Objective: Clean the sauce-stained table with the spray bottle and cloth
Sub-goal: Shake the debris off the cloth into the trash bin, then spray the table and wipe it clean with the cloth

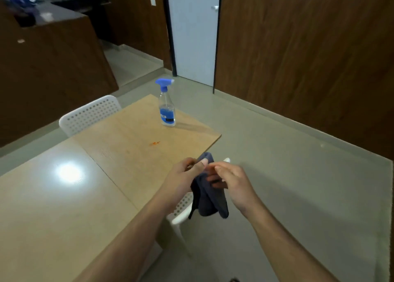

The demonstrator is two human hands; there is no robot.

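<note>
cloth (207,198) pinched between both hands' fingers (219,170)

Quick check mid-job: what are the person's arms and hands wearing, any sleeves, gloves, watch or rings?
Nothing worn shows. Both forearms are bare up to the frame edge, no sleeves in view. The left hand and right hand have no gloves, and no watch or wristband. Rings: none visible, though some fingers are hidden.

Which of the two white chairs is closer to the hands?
The white chair tucked at the table's near edge, directly beneath the hanging cloth; the other chair stands across the table.

Head camera looks down over table (128,158) edge
</note>
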